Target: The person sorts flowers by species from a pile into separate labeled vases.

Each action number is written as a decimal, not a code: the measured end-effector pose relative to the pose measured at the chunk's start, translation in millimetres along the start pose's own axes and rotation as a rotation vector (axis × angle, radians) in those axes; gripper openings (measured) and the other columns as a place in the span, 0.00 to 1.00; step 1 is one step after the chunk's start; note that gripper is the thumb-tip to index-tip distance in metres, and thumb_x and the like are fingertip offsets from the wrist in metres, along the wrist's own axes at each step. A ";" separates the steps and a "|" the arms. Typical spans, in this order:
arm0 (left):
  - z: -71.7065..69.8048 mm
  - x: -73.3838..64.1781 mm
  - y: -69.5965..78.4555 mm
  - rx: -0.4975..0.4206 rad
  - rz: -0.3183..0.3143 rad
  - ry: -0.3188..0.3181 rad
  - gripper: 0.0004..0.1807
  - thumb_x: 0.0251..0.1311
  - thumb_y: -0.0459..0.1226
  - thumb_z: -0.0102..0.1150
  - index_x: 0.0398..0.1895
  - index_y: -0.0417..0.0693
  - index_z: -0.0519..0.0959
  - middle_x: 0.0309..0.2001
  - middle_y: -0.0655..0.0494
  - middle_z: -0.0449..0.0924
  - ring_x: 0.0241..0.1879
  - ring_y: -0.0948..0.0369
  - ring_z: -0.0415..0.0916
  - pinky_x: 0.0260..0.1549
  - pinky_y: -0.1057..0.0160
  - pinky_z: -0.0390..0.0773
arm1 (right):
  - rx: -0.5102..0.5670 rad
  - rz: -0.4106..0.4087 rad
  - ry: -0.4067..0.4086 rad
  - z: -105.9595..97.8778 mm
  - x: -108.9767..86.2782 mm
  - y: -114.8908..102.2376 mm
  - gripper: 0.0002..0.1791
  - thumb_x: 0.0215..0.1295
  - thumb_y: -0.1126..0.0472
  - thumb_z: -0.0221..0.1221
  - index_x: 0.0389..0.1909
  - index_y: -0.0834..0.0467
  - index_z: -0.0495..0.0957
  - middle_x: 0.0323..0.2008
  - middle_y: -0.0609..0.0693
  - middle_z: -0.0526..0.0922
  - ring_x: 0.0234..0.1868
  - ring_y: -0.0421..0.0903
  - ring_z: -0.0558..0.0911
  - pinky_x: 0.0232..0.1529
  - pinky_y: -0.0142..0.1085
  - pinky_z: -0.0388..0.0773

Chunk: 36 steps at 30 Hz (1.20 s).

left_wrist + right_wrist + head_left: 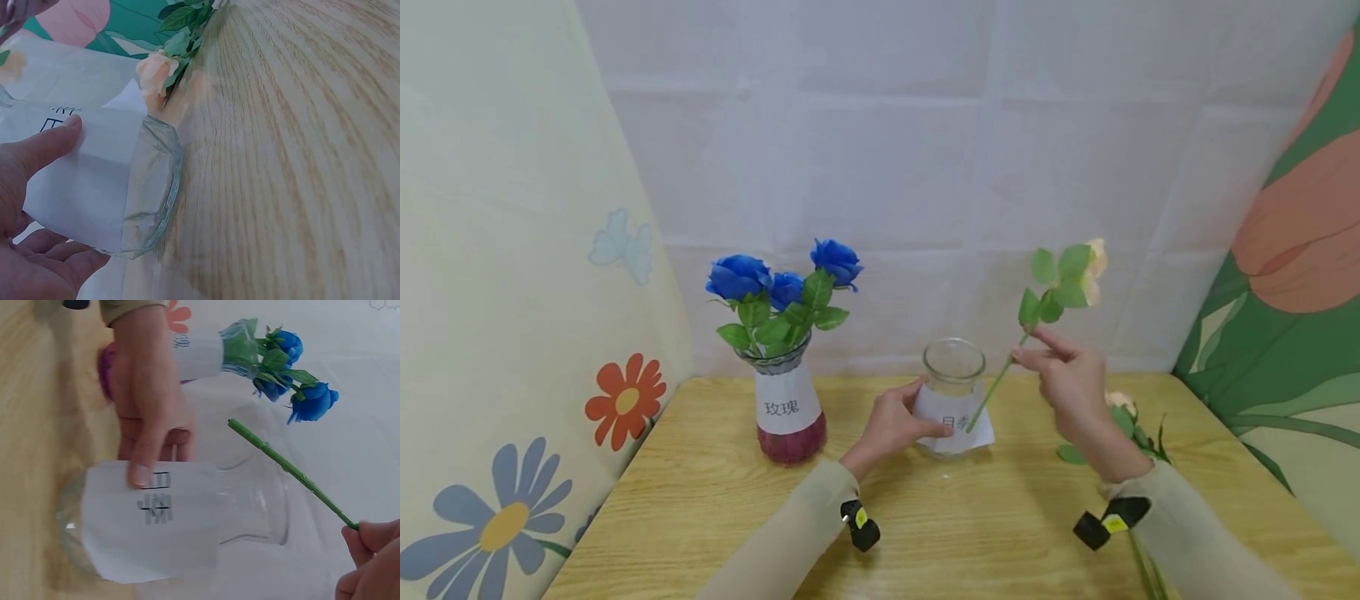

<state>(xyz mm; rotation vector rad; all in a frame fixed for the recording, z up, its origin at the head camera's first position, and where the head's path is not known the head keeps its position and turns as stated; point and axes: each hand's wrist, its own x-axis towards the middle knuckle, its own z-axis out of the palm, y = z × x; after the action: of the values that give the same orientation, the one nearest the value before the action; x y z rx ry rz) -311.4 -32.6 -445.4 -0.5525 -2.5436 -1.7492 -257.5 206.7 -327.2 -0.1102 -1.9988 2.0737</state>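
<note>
My left hand (900, 423) grips a clear glass vase (953, 360) that stands upright on the table, its thumb across the white paper label (94, 181) wrapped round the glass. No flower stands in this vase. In my right hand (1073, 392) is a pale peach rose (1096, 271), pinched by its green stem (294, 474) between thumb and fingertips. The rose tilts with its bloom up to the right, and the stem's lower end hangs in front of the vase's label in the head view. In the right wrist view that stem end is apart from the vase mouth.
To the left stands another labelled vase (792, 437) with a purple-red base, holding blue roses (739, 277). More peach roses (1122, 402) lie on the wooden table (1000, 533) under my right forearm. A white cloth (880, 167) hangs behind.
</note>
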 end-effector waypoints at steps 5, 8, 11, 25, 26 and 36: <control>0.1 -0.3 -0.3 -0.009 -0.004 -0.003 0.51 0.47 0.40 0.87 0.77 0.51 0.72 0.64 0.53 0.82 0.61 0.52 0.81 0.61 0.49 0.79 | 0.071 -0.054 0.033 9.1 19.3 -16.5 0.29 0.67 0.67 0.72 0.68 0.59 0.79 0.32 0.47 0.91 0.09 0.33 0.57 0.09 0.26 0.55; -0.1 -0.4 -0.5 -0.011 -0.007 -0.007 0.51 0.48 0.40 0.87 0.77 0.52 0.71 0.65 0.53 0.82 0.61 0.52 0.80 0.61 0.49 0.79 | 0.112 -0.076 0.059 12.4 30.4 -24.8 0.28 0.66 0.67 0.72 0.67 0.60 0.80 0.30 0.48 0.91 0.09 0.33 0.57 0.09 0.26 0.55; -0.4 -0.4 -0.8 -0.017 -0.009 -0.015 0.51 0.48 0.40 0.86 0.77 0.53 0.71 0.65 0.53 0.81 0.62 0.52 0.80 0.62 0.48 0.79 | 0.145 -0.097 0.091 14.3 39.9 -30.1 0.28 0.66 0.68 0.72 0.67 0.60 0.80 0.30 0.48 0.91 0.08 0.33 0.57 0.09 0.26 0.54; -0.4 -0.5 1.5 -0.031 -0.001 -0.006 0.50 0.47 0.38 0.87 0.76 0.52 0.72 0.62 0.53 0.83 0.59 0.53 0.82 0.59 0.51 0.81 | -0.178 -0.317 0.070 36.7 51.7 -8.7 0.24 0.65 0.64 0.74 0.62 0.58 0.84 0.31 0.48 0.91 0.13 0.32 0.73 0.10 0.27 0.61; -0.4 -0.6 1.6 -0.028 0.000 -0.006 0.50 0.47 0.38 0.87 0.76 0.51 0.73 0.62 0.53 0.83 0.59 0.53 0.82 0.59 0.51 0.81 | -0.212 -0.351 0.053 38.5 50.3 -5.1 0.24 0.65 0.64 0.74 0.61 0.59 0.84 0.33 0.51 0.91 0.16 0.33 0.77 0.11 0.27 0.62; -0.3 -0.7 1.9 -0.015 -0.003 -0.004 0.49 0.48 0.39 0.86 0.76 0.51 0.73 0.62 0.53 0.84 0.58 0.54 0.82 0.58 0.51 0.81 | -0.498 -0.537 -0.112 48.1 34.4 21.9 0.22 0.66 0.63 0.73 0.60 0.60 0.84 0.41 0.60 0.90 0.37 0.54 0.91 0.10 0.31 0.63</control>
<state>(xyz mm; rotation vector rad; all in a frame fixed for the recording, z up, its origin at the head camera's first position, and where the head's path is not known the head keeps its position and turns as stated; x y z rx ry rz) -310.3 -32.5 -443.7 -0.5531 -2.5370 -1.7717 -304.7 167.6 -342.1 0.4139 -2.2518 1.2613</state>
